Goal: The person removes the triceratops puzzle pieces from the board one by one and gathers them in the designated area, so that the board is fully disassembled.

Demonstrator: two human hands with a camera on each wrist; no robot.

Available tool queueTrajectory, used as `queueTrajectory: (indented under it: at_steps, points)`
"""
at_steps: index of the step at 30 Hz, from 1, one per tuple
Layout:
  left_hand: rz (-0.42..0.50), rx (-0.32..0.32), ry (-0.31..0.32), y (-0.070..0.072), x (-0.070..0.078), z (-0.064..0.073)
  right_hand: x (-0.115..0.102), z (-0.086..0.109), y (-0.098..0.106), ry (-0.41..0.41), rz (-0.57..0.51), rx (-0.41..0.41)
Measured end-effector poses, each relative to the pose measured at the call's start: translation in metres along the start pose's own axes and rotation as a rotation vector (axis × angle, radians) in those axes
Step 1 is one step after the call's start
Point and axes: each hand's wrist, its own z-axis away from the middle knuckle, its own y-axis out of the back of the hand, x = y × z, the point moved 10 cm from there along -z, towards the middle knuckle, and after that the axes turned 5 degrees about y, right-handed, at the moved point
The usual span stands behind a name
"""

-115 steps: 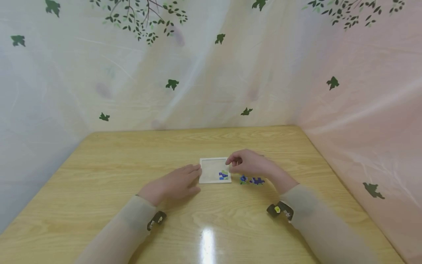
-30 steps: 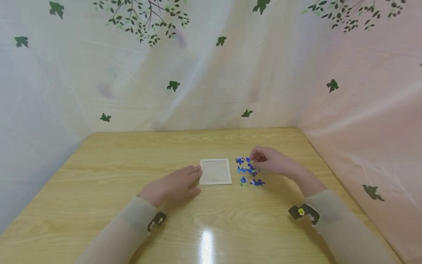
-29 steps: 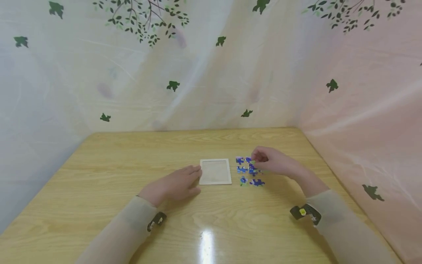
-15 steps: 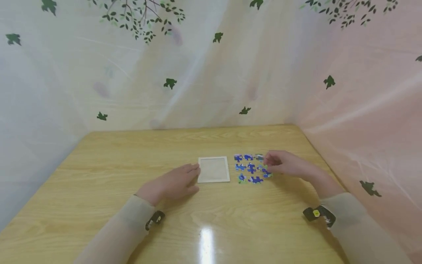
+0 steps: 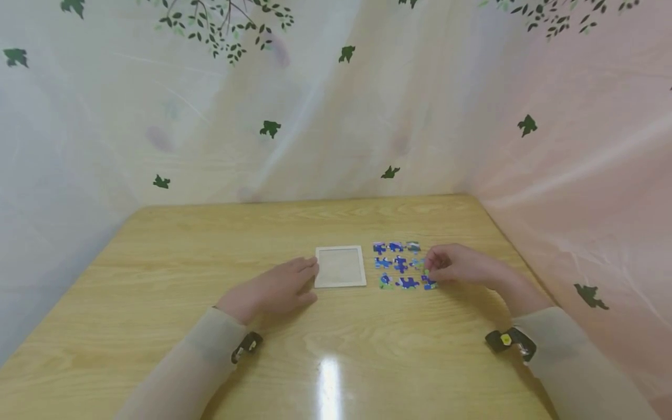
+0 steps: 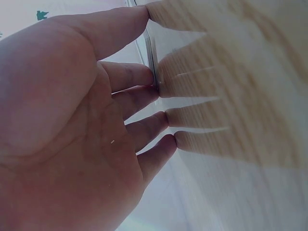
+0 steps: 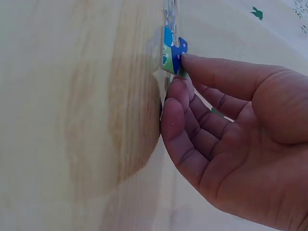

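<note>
My left hand (image 5: 273,289) lies with extended fingers against the left edge of a small white puzzle frame (image 5: 362,266); in the left wrist view its fingertips (image 6: 168,142) touch the table and the frame's side. Right of the frame, several blue, purple and green jigsaw pieces (image 5: 401,264) lie in rows. At the right end of the rows, my right hand (image 5: 464,265) pinches a blue and green jigsaw piece (image 7: 174,57) between thumb and index finger. That piece stands tilted at the table surface, its far side partly hidden by the fingers.
The wooden table (image 5: 210,233) reaches back to a pale curtain (image 5: 315,146) printed with leaves and birds. A pinkish curtain (image 5: 588,192) stands along the right side. A glare spot (image 5: 329,379) shines near the front.
Puzzle pieces that lay in the frame's lower right corner are gone from it, and more pieces lie on the table. My right hand has moved right, away from the frame. The left hand stays.
</note>
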Motion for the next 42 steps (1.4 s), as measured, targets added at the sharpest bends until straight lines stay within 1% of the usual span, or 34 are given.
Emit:
queueTrajectory:
  at_steps: [2, 11, 16, 21, 31, 34, 38, 42]
  points:
    - [-0.003, 0.002, -0.001, 0.000, 0.000, 0.000, 0.001, 0.000, -0.001, -0.010, 0.016, 0.006]
    - [0.001, -0.005, 0.005, -0.002, -0.002, 0.000, -0.001, -0.002, -0.005, 0.007, 0.062, 0.016]
    - [0.006, -0.014, 0.003, -0.001, 0.000, 0.001, -0.001, -0.003, -0.008, 0.008, 0.099, 0.017]
    - [0.014, -0.016, -0.002, 0.000, 0.002, 0.003, 0.000, -0.004, -0.009, 0.014, 0.113, 0.019]
    - [0.018, -0.012, -0.016, 0.000, 0.003, 0.004, -0.001, -0.003, -0.010, 0.012, 0.113, 0.020]
    - [0.027, -0.019, -0.007, -0.003, 0.001, 0.003, 0.000, -0.002, -0.011, 0.016, 0.111, 0.019]
    - [0.024, -0.024, 0.002, -0.007, -0.002, 0.003, 0.002, -0.001, -0.011, 0.022, 0.093, 0.024]
    - [0.015, -0.017, -0.001, -0.009, -0.001, 0.002, 0.007, 0.001, -0.009, 0.008, 0.053, 0.045]
